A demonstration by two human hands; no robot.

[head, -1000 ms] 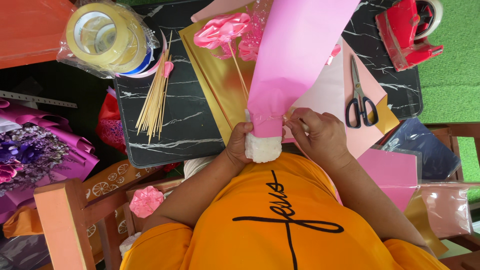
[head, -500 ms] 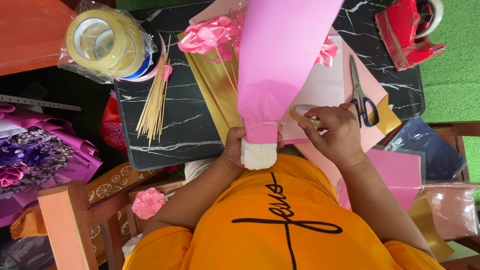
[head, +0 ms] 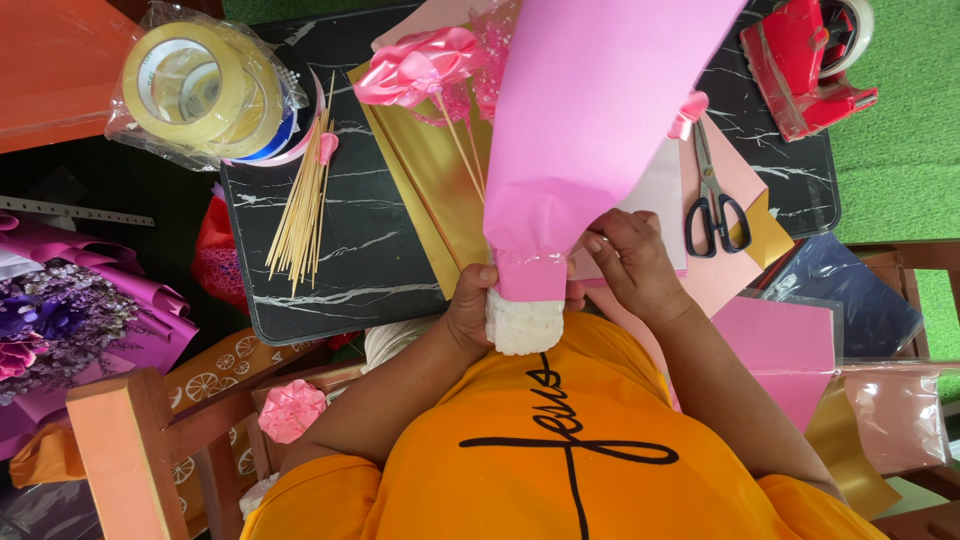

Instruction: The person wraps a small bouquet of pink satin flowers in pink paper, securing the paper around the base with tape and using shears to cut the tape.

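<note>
Black marble table [head: 380, 250]: skewers [head: 300, 200], scissors [head: 712, 200] nearby; left hand [head: 470, 310] clamped on pink wrap [head: 590, 130], right hand [head: 630, 262] pinching its edge.

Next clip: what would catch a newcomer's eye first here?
The big pink paper sheet wrapped into a cone dominates the centre, gripped at its narrow base by the left hand above a white foam block, with the right hand pressing beside it. A pink ribbon rose on a stick lies upper-middle, and a bag of clear tape rolls sits top left.

Left hand [head: 470, 312] clenched, right hand [head: 630, 262] pinching.
</note>
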